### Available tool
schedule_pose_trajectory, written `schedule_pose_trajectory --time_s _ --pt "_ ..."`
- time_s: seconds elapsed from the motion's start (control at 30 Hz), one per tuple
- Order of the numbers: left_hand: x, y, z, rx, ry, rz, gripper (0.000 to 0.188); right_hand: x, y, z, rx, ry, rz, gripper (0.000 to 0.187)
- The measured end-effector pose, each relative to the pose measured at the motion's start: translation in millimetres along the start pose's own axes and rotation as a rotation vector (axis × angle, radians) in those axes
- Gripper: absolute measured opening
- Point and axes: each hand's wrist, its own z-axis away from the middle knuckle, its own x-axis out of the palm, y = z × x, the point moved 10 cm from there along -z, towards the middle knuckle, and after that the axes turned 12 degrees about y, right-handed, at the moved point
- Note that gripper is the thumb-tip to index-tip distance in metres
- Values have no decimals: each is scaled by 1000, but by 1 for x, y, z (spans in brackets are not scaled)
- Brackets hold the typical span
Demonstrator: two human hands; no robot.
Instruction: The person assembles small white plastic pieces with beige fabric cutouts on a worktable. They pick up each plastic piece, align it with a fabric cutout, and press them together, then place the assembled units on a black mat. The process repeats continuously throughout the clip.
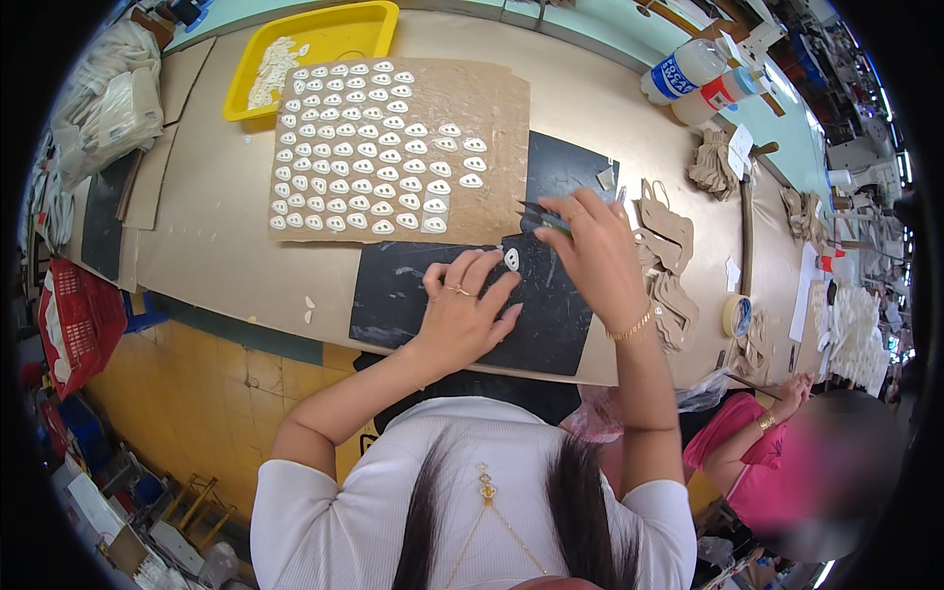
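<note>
On the black mat (423, 305) lies one small white piece with two dark holes (511, 260). My left hand (464, 310) rests on the mat just left of it, fingers apart and holding nothing; the fingertips are close to the piece. Above the mat, my right hand (595, 241) grips a dark two-pointed hand tool with a green part (543, 216), its points facing left. Rows of similar white pieces (366, 149) cover much of a brown cardboard sheet (497, 108), which overlaps the mat's far left part.
A yellow tray (354, 18) with loose white pieces stands at the far left. To the right are brown cut shapes (674, 241), a tape roll (737, 316) and two bottles (688, 71). A red basket (93, 320) is at left; a co-worker in pink (752, 442) sits at right.
</note>
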Motion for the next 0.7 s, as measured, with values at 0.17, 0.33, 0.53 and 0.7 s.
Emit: schedule_pose_trajectory --time_s 0.17,0.33,0.53,0.7 --pt "-8 -22 8 -48 -52 -155 60 32 -24 -42 -425 -26 114 17" --pt "-4 -27 15 -71 -67 -191 57 52 -52 -56 -735 -12 186 8" --pt "-2 -27 18 -44 -50 -224 56 71 -63 -60 -882 -168 217 9" --pt "-2 -27 17 -38 -37 -210 55 89 -73 -60 -977 -280 266 9"
